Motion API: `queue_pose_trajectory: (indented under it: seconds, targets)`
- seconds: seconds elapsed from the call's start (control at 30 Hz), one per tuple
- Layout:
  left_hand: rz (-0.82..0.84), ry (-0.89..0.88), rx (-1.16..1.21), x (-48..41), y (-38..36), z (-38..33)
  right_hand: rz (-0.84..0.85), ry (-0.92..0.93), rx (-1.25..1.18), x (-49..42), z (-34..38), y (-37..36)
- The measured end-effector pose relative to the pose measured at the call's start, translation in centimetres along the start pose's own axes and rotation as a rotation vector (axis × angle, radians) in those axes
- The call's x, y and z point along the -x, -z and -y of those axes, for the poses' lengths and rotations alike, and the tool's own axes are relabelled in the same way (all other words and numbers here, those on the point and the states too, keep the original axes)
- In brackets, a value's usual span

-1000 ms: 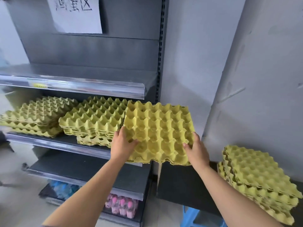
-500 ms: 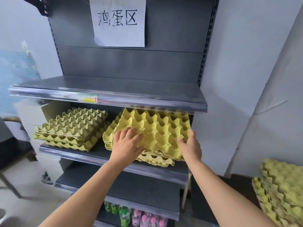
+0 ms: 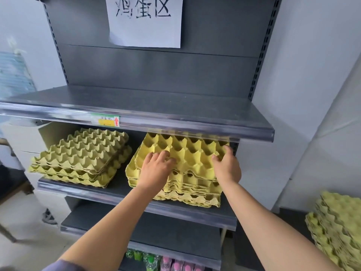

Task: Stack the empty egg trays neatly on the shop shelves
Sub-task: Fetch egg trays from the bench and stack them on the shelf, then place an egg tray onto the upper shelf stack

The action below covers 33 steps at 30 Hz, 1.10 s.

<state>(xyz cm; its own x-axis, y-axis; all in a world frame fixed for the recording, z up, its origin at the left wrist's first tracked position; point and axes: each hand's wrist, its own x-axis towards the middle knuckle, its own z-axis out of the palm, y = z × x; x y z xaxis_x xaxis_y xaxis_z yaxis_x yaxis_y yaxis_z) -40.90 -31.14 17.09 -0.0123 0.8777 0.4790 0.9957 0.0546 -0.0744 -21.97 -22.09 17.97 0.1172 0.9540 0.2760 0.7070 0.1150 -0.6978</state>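
One top tray [image 3: 195, 153] is held straight ahead upon the right stack [image 3: 195, 198], left hand [image 3: 156, 169] laid flat, right hand [image 3: 227, 169] curled round its edge.

Shop interior, as I view it: grey metal display shelves [image 3: 156, 106], price label [image 3: 108, 120] on a shelf edge at 10 o'clock, handwritten paper sign [image 3: 145, 22] at 12, bottled drinks [image 3: 175, 265] at 6.

We saw bright yellow egg trays [image 3: 185, 153], patterned with a dimpled grid of cups. The left stack [image 3: 82, 153] was a duller olive-yellow. The shelves [image 3: 136, 100] were dark grey, the sign [image 3: 145, 36] white with black characters, and the shelf label [image 3: 107, 120] green and yellow, with a red arrow.
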Motion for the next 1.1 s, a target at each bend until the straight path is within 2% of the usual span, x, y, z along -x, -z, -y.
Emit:
queue_pose_trajectory:
  seconds: [0.27,0.47,0.6,0.73,0.87,1.1]
  targets:
    - [0.178,0.077,0.017,0.0,-2.8,0.0,0.181,0.078,0.006,-0.8,-2.1,-1.4]
    - [0.2,0.101,0.027,0.1,-3.1,-0.4,0.136,0.142,-0.101,-0.1,-2.8,-0.4]
    - [0.236,0.096,0.043,0.5,-2.2,-0.7,0.178,0.197,0.017,0.5,-2.7,-0.2]
    - [0.159,0.053,0.077,1.0,-1.1,-1.4,0.095,0.379,0.224,1.8,-2.8,0.3]
    - [0.06,-0.018,0.108,0.7,1.0,-3.1,-0.015,0.536,0.267,3.6,-2.8,2.1]
    - [-0.106,-0.165,0.187,-0.3,4.0,-8.2,-0.189,0.648,0.365,4.5,-4.9,8.6]
